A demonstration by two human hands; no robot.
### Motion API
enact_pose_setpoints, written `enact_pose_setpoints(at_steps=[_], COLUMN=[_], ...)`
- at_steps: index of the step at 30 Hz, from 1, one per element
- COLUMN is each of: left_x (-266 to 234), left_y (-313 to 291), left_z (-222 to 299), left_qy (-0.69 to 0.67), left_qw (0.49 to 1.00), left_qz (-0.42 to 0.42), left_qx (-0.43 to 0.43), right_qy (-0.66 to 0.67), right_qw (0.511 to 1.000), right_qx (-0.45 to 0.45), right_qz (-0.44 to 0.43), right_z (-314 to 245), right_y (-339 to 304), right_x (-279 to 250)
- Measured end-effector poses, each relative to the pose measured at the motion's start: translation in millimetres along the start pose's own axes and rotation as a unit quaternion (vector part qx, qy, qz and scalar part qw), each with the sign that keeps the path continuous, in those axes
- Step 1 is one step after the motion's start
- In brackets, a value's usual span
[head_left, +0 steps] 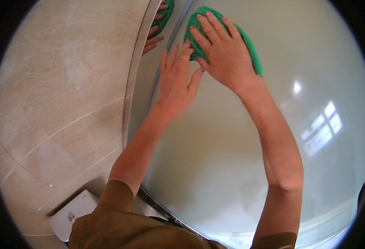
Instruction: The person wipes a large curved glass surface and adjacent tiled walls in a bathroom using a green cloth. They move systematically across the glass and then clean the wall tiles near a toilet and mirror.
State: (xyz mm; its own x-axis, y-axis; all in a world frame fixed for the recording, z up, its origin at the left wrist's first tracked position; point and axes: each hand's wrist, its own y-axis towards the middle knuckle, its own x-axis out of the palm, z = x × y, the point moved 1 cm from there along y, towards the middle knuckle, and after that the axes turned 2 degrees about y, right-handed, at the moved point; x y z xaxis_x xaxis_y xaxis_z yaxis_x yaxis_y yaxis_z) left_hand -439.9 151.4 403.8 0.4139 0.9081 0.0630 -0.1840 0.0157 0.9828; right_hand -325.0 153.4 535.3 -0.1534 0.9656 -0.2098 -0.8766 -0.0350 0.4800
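Note:
High on a large, glossy, pale greenish glass-like panel (215,157), my right hand (228,54) lies flat with its fingers spread. It presses a fuzzy green cloth (255,56) against the surface, and the cloth shows around the fingers and past the wrist side. Just to the left and a little lower is my left hand (176,81), open, fingers stretched upward. Its fingertips come close to the cloth's lower left edge; whether they touch it I cannot tell.
A metal-edged strip (136,62) borders the panel on the left and mirrors fingers and green cloth near its top. Beyond it runs a beige marbled tile wall (66,74). A white toilet cistern (72,213) with a round button stands lower left. Window reflections show on the panel's right.

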Motion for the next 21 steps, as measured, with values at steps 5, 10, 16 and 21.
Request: enact_pose_setpoints(at_steps=[5, 10, 16, 21], left_x=[-4, -18, -33, -11], left_y=[-23, -66, -85, -42], left_z=[-20, -17, -15, -21], left_qy=[0.023, 0.034, 0.059, 0.056], left_qw=[0.999, 0.997, 0.982, 0.994], left_qz=[-0.01, -0.045, -0.134, -0.073], left_qx=[-0.028, -0.059, -0.116, -0.065], right_qy=[-0.021, 0.018, 0.038, 0.04], right_qw=[0.999, 0.997, 0.991, 0.996], right_qx=[-0.016, -0.04, -0.087, -0.07], right_qz=[-0.022, -0.068, -0.09, -0.04], right_z=[-35, -78, -84, -53], right_y=[1, -18, -24, 0], right_x=[28, 31, 23, 44])
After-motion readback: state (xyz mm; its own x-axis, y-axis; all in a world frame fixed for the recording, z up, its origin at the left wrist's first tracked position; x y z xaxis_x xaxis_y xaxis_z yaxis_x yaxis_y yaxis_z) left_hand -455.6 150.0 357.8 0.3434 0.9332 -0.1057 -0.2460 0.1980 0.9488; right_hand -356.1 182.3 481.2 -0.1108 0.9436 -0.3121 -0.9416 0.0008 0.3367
